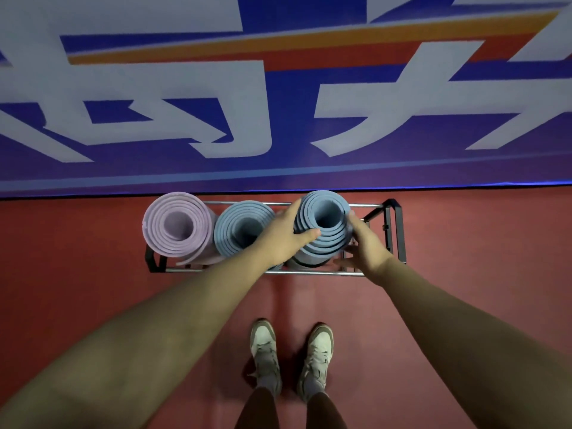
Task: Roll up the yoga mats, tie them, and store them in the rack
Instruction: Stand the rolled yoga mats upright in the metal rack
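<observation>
Fingers (295,209) of the left hand (283,235) and right hand (365,246) clasp the third mat (328,243) upright | rack (393,230): its right slot takes this roll | purple mat (176,224), blue mat (238,230) already stowed | ties unseen; storing seemingly almost done.

We see one lilac rolled foam mat (178,227) left, two slate-blue rolled foam mats (236,224) (331,246) right (spiral ends), dull red floor (77,274).

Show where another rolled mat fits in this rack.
Free: the gap between the right blue mat and the black end frame, though the right hand is there; also red floor before the rack. Crowded: purple mat and middle blue mat fill the left.
</observation>
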Motion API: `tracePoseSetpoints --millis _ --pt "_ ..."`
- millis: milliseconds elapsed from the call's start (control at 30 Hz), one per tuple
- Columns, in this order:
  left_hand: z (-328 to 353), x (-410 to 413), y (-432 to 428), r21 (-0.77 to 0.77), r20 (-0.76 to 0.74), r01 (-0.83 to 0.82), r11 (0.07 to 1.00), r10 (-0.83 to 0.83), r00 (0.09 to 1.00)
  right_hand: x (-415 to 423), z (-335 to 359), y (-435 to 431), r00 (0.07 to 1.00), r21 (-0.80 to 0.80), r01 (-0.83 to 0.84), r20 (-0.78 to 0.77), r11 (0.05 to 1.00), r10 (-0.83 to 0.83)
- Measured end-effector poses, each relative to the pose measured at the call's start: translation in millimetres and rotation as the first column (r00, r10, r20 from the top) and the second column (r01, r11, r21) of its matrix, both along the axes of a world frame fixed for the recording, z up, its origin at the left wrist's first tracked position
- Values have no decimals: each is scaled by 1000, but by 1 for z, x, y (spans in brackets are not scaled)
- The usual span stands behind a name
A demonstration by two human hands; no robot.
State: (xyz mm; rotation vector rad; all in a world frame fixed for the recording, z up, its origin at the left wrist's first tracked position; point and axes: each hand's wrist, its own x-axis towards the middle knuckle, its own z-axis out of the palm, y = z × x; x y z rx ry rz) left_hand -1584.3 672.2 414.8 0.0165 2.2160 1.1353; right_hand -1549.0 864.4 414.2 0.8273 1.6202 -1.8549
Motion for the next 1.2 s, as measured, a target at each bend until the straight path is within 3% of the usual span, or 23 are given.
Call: tracePoseSetpoints --millis 167,300,433,567,700,767,1000,1200 --pt "-5 9 7 -65 -51 0 998 -4 999 1 -10 -8 998 87 -65 -7 994 66" --pt "1 10 13 -252 -31 62 966 -72 997 0 -17 -16 990 209 -117 -57 971 131" --pt "15 16 15 -315 -121 42 948 -84 989 7 -6 -27 974 514 -157 -63 843 219" --pt "31 37 6 -294 -242 14 956 -89 966 27 16 -33 975 591 -94 -109 801 194" --pt "44 83 -10 -294 -224 30 955 -99 969 62 37 -48 942 741 -259 52 620 332" --pt "48 110 -20 -298 -209 18 955 -84 974 83 48 -63 890 769 -342 82 539 449" --pt "64 219 -64 -343 -229 -140 929 62 971 172 70 -120 683 767 -509 84 390 725" --pt "75 355 -151 -308 -157 -259 915 220 963 269 87 -201 399 775 -618 168 129 902"
